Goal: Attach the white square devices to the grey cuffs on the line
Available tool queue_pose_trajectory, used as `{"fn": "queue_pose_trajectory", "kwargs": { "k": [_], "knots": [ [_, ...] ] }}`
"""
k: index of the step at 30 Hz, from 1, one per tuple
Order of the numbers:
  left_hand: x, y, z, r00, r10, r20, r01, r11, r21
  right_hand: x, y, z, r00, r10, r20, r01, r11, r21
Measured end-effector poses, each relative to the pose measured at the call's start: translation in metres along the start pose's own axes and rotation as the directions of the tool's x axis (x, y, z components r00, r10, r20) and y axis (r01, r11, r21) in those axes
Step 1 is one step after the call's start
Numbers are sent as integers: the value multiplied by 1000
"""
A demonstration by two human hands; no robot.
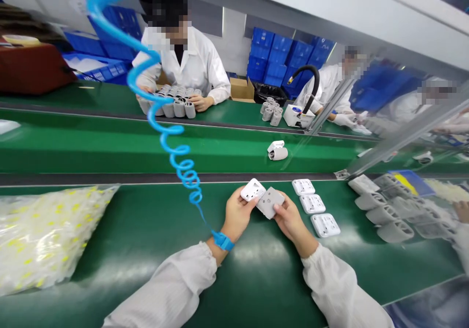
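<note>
My left hand (237, 214) grips a white plastic housing (252, 190) with slots and a cut-out in its face. A blue wrist strap (222, 240) with a coiled blue cord (186, 172) circles that wrist. In my right hand (290, 216) is a flat grey plate (270, 202) with small round holes, pinched between thumb and fingers. The two parts meet edge to edge or overlap slightly above the green bench. Beside my right hand three similar white housings (312, 204) lie in a slanting row.
A clear bag (44, 235) of white and yellow small parts lies at left. Grey rolled cuffs (394, 230) stand at right. On the green belt (220, 147) sits a cuff with a white unit (277, 151). Co-workers in white coats (198, 59) work opposite; a metal post (340, 93) slants at right.
</note>
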State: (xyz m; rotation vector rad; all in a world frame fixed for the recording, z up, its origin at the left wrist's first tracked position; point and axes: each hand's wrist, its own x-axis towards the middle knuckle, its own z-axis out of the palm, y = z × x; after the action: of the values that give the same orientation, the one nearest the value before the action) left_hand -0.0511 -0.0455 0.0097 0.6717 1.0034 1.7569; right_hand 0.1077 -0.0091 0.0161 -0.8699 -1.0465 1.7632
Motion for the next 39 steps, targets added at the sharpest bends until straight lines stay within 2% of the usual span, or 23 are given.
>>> {"fn": "queue_pose_trajectory", "kwargs": {
  "k": [5, 9, 12, 17, 23, 27, 31, 34, 37, 39],
  "knots": [
    [-3, -1, -1, 998, -7, 66, 6, 1000, 22, -1, -2, 2, 1000, 16, 6, -15, 997, -76],
    [-8, 1, -2, 983, 0, 181, -14, 997, 75, -4, -5, 3, 1000, 16, -8, -17, 989, -144],
    [-10, 2, -6, 969, 27, 246, -76, 978, 192, -6, -6, 3, 999, 33, 4, -32, 986, -162],
    [-12, 3, -10, 955, 91, 283, -194, 913, 359, -6, -6, 2, 999, 48, 19, -45, 989, -142],
    [-15, 10, -12, 929, 155, 335, -305, 834, 460, -5, -6, -1, 995, 94, 40, -84, 976, -200],
    [-16, 16, -8, 909, 176, 377, -366, 772, 520, -5, -10, -3, 990, 143, 2, -136, 948, -288],
    [-14, 16, -7, 898, 121, 423, -371, 723, 582, -4, -16, -6, 977, 210, -40, -207, 890, -407],
    [-11, 14, -8, 899, 68, 433, -348, 711, 611, -4, -18, -6, 964, 262, -52, -248, 804, -540],
    [-7, 13, -9, 895, 1, 446, -303, 736, 606, -7, -18, -6, 970, 239, -37, -197, 695, -692],
    [-4, 12, -10, 913, -55, 404, -211, 785, 583, -10, -21, -9, 978, 209, 17, -123, 637, -761]
  ]
}}
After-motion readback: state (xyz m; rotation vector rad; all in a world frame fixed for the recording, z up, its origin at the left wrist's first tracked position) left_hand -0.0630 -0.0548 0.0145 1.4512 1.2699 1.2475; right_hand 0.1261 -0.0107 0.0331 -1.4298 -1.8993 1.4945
